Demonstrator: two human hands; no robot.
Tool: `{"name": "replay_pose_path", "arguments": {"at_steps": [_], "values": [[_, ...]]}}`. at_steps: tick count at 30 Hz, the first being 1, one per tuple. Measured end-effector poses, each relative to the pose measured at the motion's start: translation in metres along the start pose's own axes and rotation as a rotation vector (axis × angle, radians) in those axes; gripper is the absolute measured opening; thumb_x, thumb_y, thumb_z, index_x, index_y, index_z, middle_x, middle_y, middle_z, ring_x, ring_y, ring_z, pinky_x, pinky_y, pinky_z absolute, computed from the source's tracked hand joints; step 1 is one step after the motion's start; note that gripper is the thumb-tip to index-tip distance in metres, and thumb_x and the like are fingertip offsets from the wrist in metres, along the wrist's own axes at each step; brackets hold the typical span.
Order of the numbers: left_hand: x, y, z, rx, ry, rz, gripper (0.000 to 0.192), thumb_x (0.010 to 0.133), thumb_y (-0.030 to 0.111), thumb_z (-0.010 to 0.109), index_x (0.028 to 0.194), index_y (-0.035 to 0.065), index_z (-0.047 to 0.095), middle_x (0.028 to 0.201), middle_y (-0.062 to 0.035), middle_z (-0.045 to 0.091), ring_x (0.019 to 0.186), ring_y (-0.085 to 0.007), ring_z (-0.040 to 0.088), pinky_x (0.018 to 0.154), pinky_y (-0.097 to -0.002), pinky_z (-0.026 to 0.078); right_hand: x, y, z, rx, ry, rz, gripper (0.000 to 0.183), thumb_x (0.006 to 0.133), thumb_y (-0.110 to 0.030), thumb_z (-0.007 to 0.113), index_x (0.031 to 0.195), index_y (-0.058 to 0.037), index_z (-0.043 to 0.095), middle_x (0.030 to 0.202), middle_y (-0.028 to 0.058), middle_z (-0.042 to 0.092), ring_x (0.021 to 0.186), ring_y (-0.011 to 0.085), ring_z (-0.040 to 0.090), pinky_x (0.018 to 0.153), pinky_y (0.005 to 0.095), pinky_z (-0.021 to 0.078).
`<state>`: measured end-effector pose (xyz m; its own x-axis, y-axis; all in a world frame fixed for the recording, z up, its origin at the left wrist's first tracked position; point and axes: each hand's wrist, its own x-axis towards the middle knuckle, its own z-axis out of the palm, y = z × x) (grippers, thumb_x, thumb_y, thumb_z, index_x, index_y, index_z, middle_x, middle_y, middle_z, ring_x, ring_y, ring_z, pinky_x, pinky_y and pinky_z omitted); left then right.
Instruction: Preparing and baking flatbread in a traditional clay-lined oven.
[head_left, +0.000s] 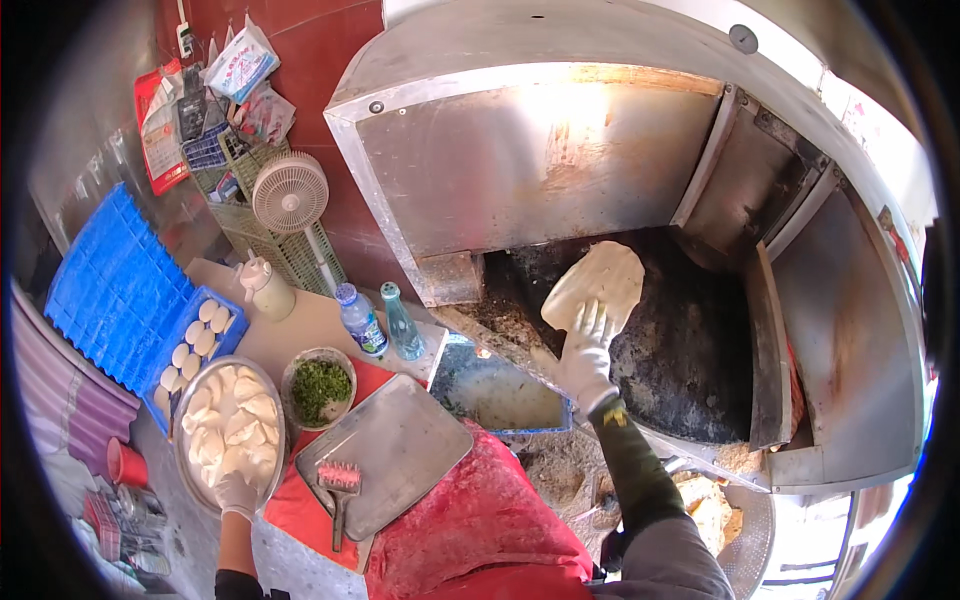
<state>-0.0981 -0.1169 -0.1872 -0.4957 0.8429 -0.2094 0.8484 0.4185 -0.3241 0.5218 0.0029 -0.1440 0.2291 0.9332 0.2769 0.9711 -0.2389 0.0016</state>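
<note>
My right hand (589, 360), in a white glove, lies with its fingers on the near end of a flat oval sheet of dough (600, 277). The dough rests over the black griddle (690, 337) inside a metal oven housing. At lower left my left hand (235, 493), in a thin pale glove, touches the dough pieces (232, 420) in an oval metal bowl (279, 457); its fingertips are hard to make out. A dough docker (340, 480) with a pink roller lies on a metal tray (405, 442) between my hands.
Chopped greens (321, 381) fill a bowl beside the tray. Behind stand two bottles (364, 322), a pitcher (268, 289) and a fan (291, 192). Eggs (196, 337) sit in an open blue box (120, 292). A blue-rimmed tub (499, 386) of cloudy liquid borders the griddle.
</note>
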Motion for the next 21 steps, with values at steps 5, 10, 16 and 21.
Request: {"name": "replay_pose_path", "arguments": {"at_steps": [5,10,16,21], "values": [[0.009,-0.021,0.06,-0.175,0.304,0.084,0.063,0.085,0.037,0.061,0.132,-0.0016,0.044,0.133,-0.0239,0.046,0.121,-0.0405,0.048,0.1,-0.0435,0.041,-0.014,0.01,-0.025,0.143,-0.156,-0.214,0.103,0.08,-0.068,0.048,0.141,0.0117,0.024,0.147,0.0328,0.019,0.14,0.0427,0.013,0.114,0.0531,0.0066],[0.03,0.008,0.038,-0.499,0.319,0.421,0.071,0.089,0.035,0.055,0.143,-0.0023,0.028,0.146,-0.0247,0.03,0.134,-0.0395,0.032,0.109,-0.0419,0.031,0.071,0.06,0.032,0.074,0.308,-0.112,0.098,0.084,-0.069,0.039,0.147,0.0023,0.015,0.153,0.0258,0.011,0.142,0.0411,0.008,0.115,0.0488,0.0057],[0.012,0.022,-0.015,-0.443,-0.032,0.295,0.071,0.09,0.043,0.05,0.14,-0.0043,0.031,0.141,-0.0249,0.037,0.127,-0.0397,0.04,0.107,-0.0433,0.031,0.163,0.11,0.018,0.146,-0.289,0.129,0.102,0.084,-0.073,0.031,0.146,0.0067,0.011,0.152,0.0287,0.007,0.143,0.0393,0.005,0.115,0.0472,0.0032],[-0.02,0.064,-0.074,-0.08,-0.079,0.298,0.055,0.09,0.047,0.046,0.115,-0.0015,0.054,0.128,-0.0237,0.05,0.117,-0.0371,0.05,0.088,-0.0484,0.044,0.15,0.028,-0.023,0.106,-0.438,0.165,0.106,0.084,-0.073,0.031,0.143,0.0125,0.01,0.152,0.0304,0.005,0.143,0.0389,0.002,0.116,0.0466,0.001]]}}
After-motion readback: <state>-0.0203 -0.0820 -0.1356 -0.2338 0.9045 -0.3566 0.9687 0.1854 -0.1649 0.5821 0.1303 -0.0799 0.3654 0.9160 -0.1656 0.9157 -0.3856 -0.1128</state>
